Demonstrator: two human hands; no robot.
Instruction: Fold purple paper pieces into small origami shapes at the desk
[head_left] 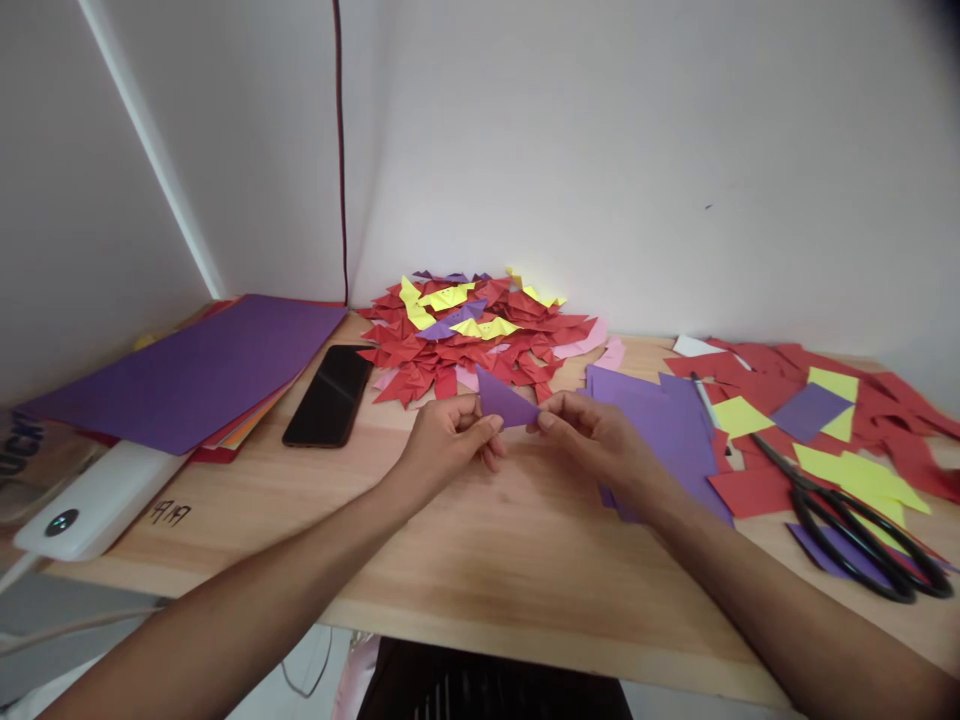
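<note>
- Two bare hands meet near the middle of the head view: the left hand [459, 430] pinches one side of a small purple triangular piece of paper [504, 402] between thumb and fingers, while the right hand [589, 428] grips its pointed corner at 3 o'clock.
- The triangle is raised above the pale wooden table [427, 570], so with no firm surface behind it, a crease pressed in the air could run crooked; whether it is already doubled over, I cannot tell.
- Only fingertips hold that corner; too hard a pull or twist could tear or crumple it.
- At 12 o'clock from the triangle, just beyond the fingers, spreads a heap of folded red, yellow, purple and pink paper shapes [517, 325]; a forward nudge could flatten or scatter some.
- Toward 3 o'clock, the right forearm passes over a loose stack of plain purple paper sheets [667, 425]; contact is unclear, but a dragging sleeve-free arm could skew them.
- Farther out, between 3 and 4 o'clock, black-handled metal scissors [805, 484] lie on coloured scraps; a careless reach could snag them.
- At 9 o'clock, a dark rectangular phone [328, 396] could be knocked by the left elbow.
</note>
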